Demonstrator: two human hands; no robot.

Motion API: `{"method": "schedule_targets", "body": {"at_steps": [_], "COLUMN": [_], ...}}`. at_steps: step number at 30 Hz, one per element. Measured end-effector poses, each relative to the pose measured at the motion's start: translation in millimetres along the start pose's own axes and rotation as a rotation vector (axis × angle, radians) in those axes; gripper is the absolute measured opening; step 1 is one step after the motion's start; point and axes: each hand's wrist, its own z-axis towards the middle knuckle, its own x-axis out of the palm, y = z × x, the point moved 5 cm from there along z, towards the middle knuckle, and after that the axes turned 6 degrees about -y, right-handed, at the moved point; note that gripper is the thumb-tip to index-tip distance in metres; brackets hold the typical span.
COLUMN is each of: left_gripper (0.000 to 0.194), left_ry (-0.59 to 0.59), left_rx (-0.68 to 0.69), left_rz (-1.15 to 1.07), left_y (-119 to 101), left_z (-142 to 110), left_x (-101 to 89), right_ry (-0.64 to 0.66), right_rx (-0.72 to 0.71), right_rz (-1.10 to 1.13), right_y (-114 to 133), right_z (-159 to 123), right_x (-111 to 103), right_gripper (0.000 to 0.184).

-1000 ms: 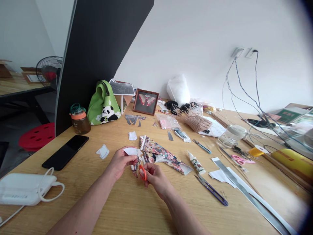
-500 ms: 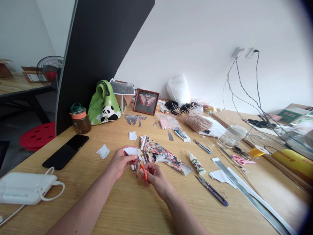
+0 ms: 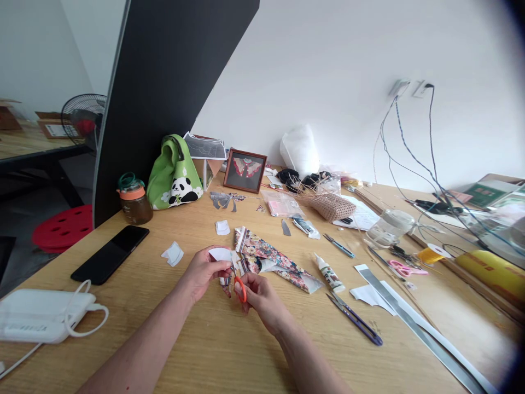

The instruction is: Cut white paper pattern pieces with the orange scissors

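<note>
Between the thumb and fingers of my left hand (image 3: 204, 272) is a small white piece of paper (image 3: 221, 254). My right hand (image 3: 259, 298) has its fingers in the handles of orange-handled scissors (image 3: 240, 289), whose blades point away from me and reach the paper's right edge. Just behind the blades lies a folded strip of floral fabric (image 3: 270, 253), pale on its underside. A small floral scrap (image 3: 225, 284) shows below the paper, partly hidden by my left hand. Two loose white paper pieces lie near: one to the left (image 3: 173, 253), one farther back (image 3: 222, 227).
Right of the fabric lie a glue bottle (image 3: 329, 272), purple thread snips (image 3: 356, 318), a blue-handled cutter (image 3: 339, 245) and grey strips (image 3: 410, 317). To the left are a black phone (image 3: 110, 254), a white power bank (image 3: 47, 316) and a drink bottle (image 3: 135, 200). A framed piece (image 3: 245, 170) stands behind.
The scissor blades have shifted slightly at the paper's right edge, and the paper has tilted a little. Both hands stay in nearly the same place.
</note>
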Motion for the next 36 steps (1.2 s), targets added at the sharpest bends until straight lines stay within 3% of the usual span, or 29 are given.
{"method": "schedule_targets", "body": {"at_steps": [36], "left_gripper": [0.042], "left_ry": [0.007], "left_rx": [-0.015], "left_rz": [-0.001], "left_y": [2.6], "left_z": [2.2], "left_x": [-1.5], "right_ry": [-0.010], "right_rx": [-0.008], "right_rz": [-0.001], "right_y": [2.7], "right_z": [-1.8], "right_x": [1.0], "right_gripper": [0.046]}}
